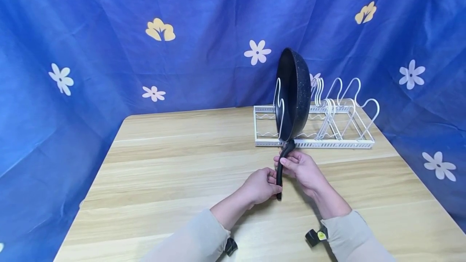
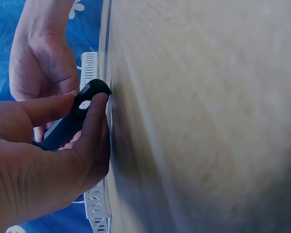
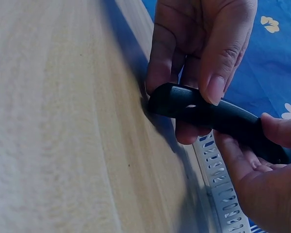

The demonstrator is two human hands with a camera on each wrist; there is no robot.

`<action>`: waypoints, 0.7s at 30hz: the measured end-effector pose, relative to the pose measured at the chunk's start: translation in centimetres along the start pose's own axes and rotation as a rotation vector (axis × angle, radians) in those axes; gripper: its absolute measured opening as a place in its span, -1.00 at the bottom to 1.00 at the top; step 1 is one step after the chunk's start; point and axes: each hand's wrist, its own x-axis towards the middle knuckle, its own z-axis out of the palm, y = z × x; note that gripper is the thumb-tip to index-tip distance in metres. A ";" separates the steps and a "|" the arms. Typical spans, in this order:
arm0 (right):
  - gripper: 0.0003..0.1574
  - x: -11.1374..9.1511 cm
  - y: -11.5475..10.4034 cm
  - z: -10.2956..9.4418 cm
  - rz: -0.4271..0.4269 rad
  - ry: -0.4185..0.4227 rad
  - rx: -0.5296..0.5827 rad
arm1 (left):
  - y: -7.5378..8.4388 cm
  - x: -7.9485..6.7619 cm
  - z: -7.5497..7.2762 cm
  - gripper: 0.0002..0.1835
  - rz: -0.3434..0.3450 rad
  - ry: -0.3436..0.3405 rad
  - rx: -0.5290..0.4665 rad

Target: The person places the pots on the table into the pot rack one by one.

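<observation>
A black speckled frying pan point(image 1: 303, 88) stands on its edge in the white wire rack point(image 1: 331, 144), its open side facing left and its handle point(image 1: 280, 171) pointing toward me. Near the handle's end my left hand point(image 1: 260, 186) grips it between thumb and fingers. Closer to the pan, my right hand point(image 1: 303, 170) pinches the same handle. In the left wrist view the handle's tip point(image 2: 98, 87) with its hanging hole lies low beside the tabletop. The right wrist view has both hands on the black handle point(image 3: 233, 119), the left one point(image 3: 203, 43) nearer its tip.
White wire dividers point(image 1: 358, 92) rise from the rack right of the pan, and one divider point(image 1: 280, 104) stands at the pan's left. The rack sits at the back right of the wooden table point(image 1: 164, 173). A blue flowered cloth point(image 1: 204, 39) hangs behind.
</observation>
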 end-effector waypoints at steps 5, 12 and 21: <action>-0.51 0.1 0.0 0.0 -0.001 0.003 0.000 | -0.1 0.1 -0.1 -0.68 0.004 -0.006 0.018; -0.53 0.0 -0.1 -0.1 0.013 0.038 -0.114 | -0.1 -0.2 -0.3 -0.64 0.122 0.011 0.293; -0.50 -2.4 -1.9 -0.5 -0.114 0.068 -0.901 | 1.0 -3.0 -1.7 -0.38 0.302 0.045 0.806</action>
